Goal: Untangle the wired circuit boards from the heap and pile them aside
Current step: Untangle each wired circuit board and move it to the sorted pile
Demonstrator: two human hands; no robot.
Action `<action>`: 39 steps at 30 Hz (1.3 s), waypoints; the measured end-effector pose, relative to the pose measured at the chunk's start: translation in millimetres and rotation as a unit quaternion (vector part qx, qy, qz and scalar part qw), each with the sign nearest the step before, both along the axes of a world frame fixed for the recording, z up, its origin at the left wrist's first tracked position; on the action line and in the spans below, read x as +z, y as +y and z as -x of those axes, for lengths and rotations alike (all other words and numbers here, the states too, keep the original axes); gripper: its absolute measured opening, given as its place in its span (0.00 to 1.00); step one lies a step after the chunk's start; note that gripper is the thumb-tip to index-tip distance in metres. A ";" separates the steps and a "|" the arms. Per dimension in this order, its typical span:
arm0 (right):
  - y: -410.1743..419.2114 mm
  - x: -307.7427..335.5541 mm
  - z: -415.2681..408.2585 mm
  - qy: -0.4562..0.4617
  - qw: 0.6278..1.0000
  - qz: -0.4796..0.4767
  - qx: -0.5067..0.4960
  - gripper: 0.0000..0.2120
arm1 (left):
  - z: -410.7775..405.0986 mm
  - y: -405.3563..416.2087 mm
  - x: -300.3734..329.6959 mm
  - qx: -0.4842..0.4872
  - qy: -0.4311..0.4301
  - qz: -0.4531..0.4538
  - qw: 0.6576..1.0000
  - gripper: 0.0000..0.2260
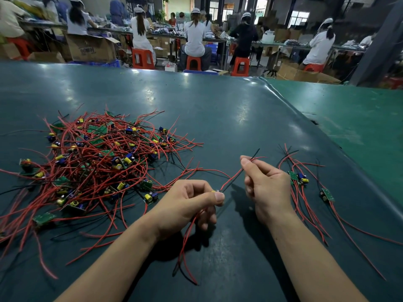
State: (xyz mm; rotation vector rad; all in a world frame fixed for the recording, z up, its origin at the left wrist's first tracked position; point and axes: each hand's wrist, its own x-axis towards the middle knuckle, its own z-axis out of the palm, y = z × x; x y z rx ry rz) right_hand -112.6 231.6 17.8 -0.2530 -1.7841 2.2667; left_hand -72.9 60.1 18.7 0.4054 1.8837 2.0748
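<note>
Both forearms in from bottom edge, over green table mat (218,110). Left hand (187,203) curled, thumb and forefinger pinching small circuit board (214,191) at its wire end; board mostly hidden by thumb, only a yellow tip showing. Red and black leads (185,245) trailing down from under left palm to mat. Right hand (265,184) curled, thumb and forefinger pinching upper red/black wire pair (234,177) running taut from board up to fingertips, loose ends poking past. Main heap (93,158) left of centre: dense tangle of red wires, few black, green boards with yellow capacitors and blue parts mixed through. One red strand from heap reaching toward held wires; touching or just crossing, cannot tell. Sorted pile (303,182) just right of right hand: few boards, wires laid roughly parallel. Background: workers seated on orange stools (142,58) at benches, cardboard boxes (91,49) on floor.
</note>
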 end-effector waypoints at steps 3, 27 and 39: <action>-0.4 1.5 -0.1 0.034 0.999 -0.027 -0.030 0.07 | 1.2 -0.7 -1.6 -0.004 -0.005 -0.010 1.000 0.14; 2.9 5.9 -2.0 0.024 0.999 0.032 0.021 0.11 | 4.6 -2.3 -1.7 0.060 -0.041 -0.121 0.990 0.11; -24.4 5.9 -27.5 0.062 0.959 0.013 0.277 0.12 | 7.1 -4.4 2.1 0.101 -0.059 -0.224 0.968 0.14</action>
